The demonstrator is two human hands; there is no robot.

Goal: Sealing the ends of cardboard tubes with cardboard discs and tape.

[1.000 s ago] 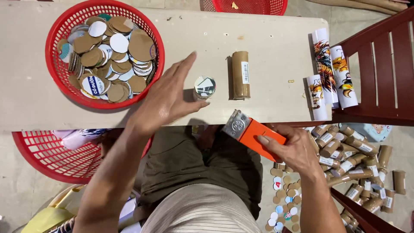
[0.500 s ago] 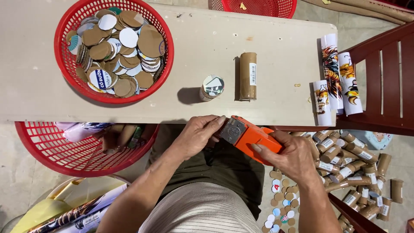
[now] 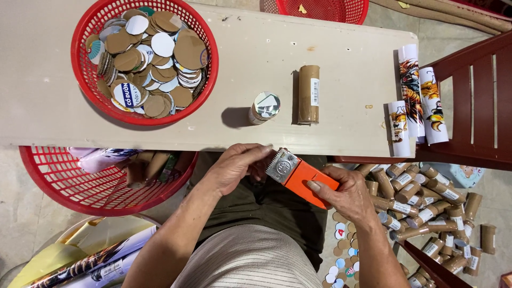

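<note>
Below the table edge [image 3: 213, 140]: orange tape dispenser [image 3: 301, 175] — right hand [image 3: 346, 194] clamped on body; left hand [image 3: 234, 168] fingertips pinched at serrated blade; best kept clear of teeth.

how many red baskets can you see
3. One red basket full of card discs sits on the board; a second lies below the board's edge at left; a third is cut off at the top edge. Others may be out of frame.

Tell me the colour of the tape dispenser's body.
Orange, with a silvery metal toothed head; the tape dispenser shows in the head view.
</note>
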